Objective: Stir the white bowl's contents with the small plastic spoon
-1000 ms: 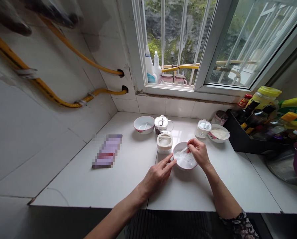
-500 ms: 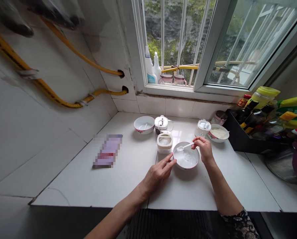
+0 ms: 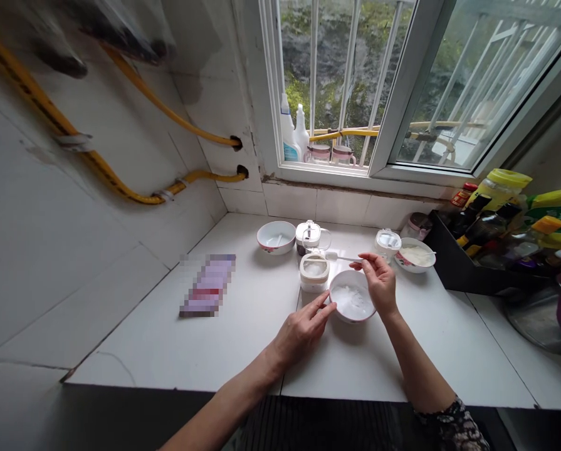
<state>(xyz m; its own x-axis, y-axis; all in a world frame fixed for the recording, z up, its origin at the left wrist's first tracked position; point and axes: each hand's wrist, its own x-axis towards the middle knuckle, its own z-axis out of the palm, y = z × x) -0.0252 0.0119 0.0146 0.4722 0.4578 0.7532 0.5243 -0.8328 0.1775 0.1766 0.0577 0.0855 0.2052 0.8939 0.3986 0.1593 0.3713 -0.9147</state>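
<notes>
The right hand (image 3: 378, 285) is pinching a white spoon (image 3: 346, 257) between closed fingers, its scoop pointing left near the far rim of a white bowl (image 3: 345, 279). The bowl, containing white material (image 3: 352, 296), is standing on the counter (image 3: 346, 369), right of a jar (image 3: 314, 286). The left hand (image 3: 303, 326) is resting slightly parted fingers on the bowl's left rim; whether they are gripping cannot be told.

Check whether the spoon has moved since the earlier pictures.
Yes: against the jar beside the bowl, the spoon has shifted up and slightly left in view.
</notes>
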